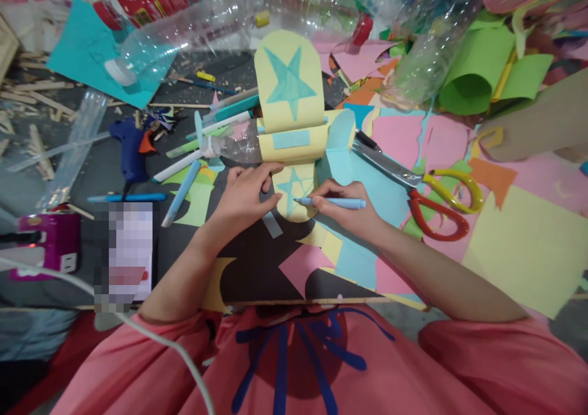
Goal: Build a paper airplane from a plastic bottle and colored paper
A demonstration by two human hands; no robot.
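A plastic-bottle airplane lies on the table, its clear bottle [236,140] wrapped in yellow paper. On its far yellow wing [264,65] a filled blue-green star shows. The near yellow wing [294,216] carries a star that is partly coloured, with outline showing on its right side. My right hand [346,209] grips a light blue marker [342,203], its tip on the near star. My left hand [248,194] rests beside that wing, fingers spread and fingertips at its left edge. A light blue paper tail piece [340,142] stands at the bottle's right end.
Scissors [413,188] with red and yellow handles lie to the right on paper scraps. At left are a blue glue gun [131,148], several markers [181,194] and a phone [131,249]. Plastic bottles [184,32] line the back. A white cable [169,341] crosses the lower left.
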